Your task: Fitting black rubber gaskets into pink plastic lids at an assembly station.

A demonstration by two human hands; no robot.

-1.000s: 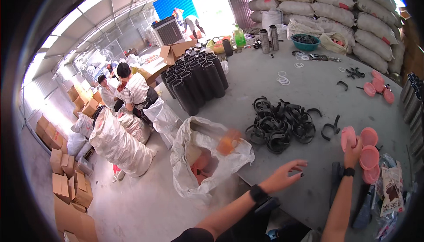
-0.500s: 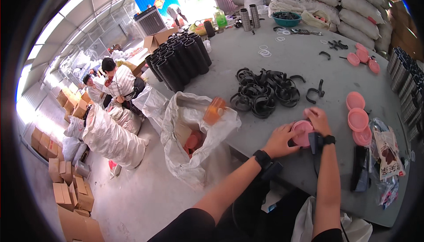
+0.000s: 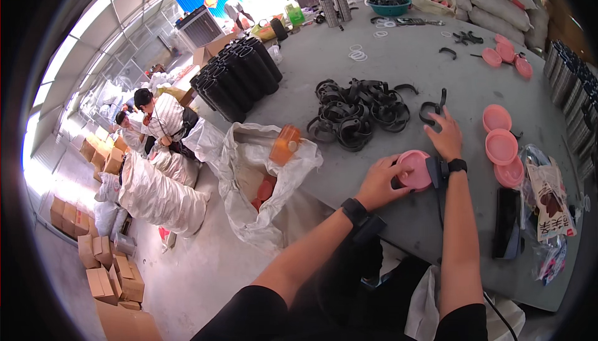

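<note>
My left hand (image 3: 379, 182) grips a round pink plastic cap (image 3: 413, 170), thumb across its inside, close above the grey table. Beyond it my right hand (image 3: 446, 137) reaches forward, thumb and fingers apart, the fingertips at the near side of a single black ring clamp (image 3: 430, 112) with an upright tab. Whether they touch the clamp I cannot tell. A tangled heap of black clamps (image 3: 358, 113) lies to the left. Several pink caps (image 3: 501, 146) rest on the table to the right of my right hand.
An open white sack (image 3: 249, 216) stands at the table's left edge, holding pink parts and an orange container (image 3: 285, 145). Black tubes (image 3: 233, 82) stand bundled behind it. Plastic packages (image 3: 548, 204) and a black case (image 3: 507, 222) lie right. Two people (image 3: 165, 117) are at far left.
My right hand has left the pink cap and moved forward to the single black clamp, its fingers spreading. The left hand still holds the cap. The whole view has shifted slightly.
</note>
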